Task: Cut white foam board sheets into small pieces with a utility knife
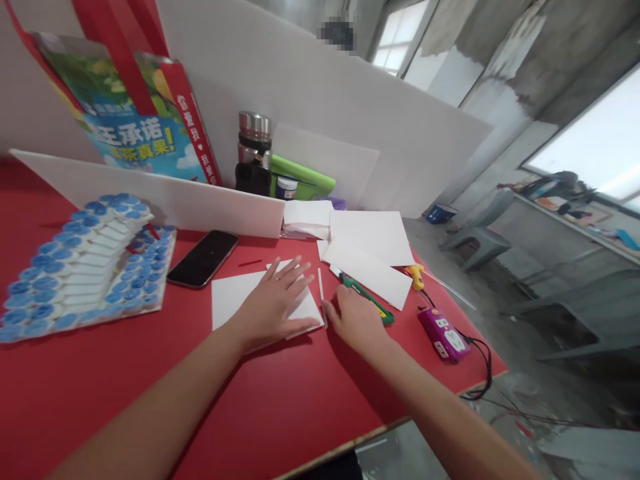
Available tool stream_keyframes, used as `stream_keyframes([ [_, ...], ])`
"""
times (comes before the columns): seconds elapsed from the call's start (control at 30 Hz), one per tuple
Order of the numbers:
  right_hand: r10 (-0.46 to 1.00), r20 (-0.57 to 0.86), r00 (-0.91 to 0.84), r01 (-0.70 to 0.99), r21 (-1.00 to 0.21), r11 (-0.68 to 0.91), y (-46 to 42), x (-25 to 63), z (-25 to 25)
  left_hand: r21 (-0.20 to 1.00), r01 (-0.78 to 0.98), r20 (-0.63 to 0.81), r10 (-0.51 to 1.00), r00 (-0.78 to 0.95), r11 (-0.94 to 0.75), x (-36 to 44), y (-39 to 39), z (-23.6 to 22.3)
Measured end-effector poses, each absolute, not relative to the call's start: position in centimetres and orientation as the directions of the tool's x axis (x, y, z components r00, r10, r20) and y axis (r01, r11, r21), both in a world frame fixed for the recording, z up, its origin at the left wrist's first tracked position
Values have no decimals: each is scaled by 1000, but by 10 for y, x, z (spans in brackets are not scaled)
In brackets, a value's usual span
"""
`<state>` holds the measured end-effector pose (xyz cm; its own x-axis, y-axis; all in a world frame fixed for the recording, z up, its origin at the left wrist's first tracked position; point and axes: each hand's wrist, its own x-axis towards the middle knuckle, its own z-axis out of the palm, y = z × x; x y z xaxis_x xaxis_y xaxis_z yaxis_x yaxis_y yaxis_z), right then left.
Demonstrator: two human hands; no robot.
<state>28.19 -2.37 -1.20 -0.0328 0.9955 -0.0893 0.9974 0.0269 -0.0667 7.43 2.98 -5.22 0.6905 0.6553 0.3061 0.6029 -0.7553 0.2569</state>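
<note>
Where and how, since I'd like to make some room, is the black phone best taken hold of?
Probably across its middle, by the two long edges, from above: the phone lies flat and slanted on the red table, its face uncovered, while its far end sits close to the white board.

A black phone (pixel 203 259) lies on the red table (pixel 280 407).

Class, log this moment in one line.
left hand: flat on white sheet; right hand: at thin strip; green cutter: beside right hand

Workshop-like room | patchy bare concrete walls (pixel 505 87), grey floor (pixel 525 387), red worktable (pixel 295 407), cutter (pixel 367 297)
</note>
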Motion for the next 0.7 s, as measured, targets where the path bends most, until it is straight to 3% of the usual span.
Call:
stream_keyframes([
  [0.17,977,-199,-75,993,-104,56,-14,276,9,310,535,174,600,781,-786,64,26,-50],
  [0.4,872,-477,-109,994,-80,80,-107,343,23,377,509,213,608,765,-773,56,25,-48],
  [0.47,819,-572,-51,999,-21,47,-140,373,27,375,508,222,607,763,-776,56,25,-48],
  [0.53,824,-563,57,998,3,-67,-155,392,34,362,507,230,602,765,-782,57,26,-49],
  [0.57,845,-531,58,995,-40,-93,-154,394,36,355,507,234,600,765,-785,58,26,-49],
  [0.63,888,-459,0,979,-179,-92,-134,385,36,343,510,241,599,764,-789,60,27,-50],
  [0.7,954,-272,-123,928,-373,13,-102,361,25,335,520,244,605,758,-786,61,26,-51],
])
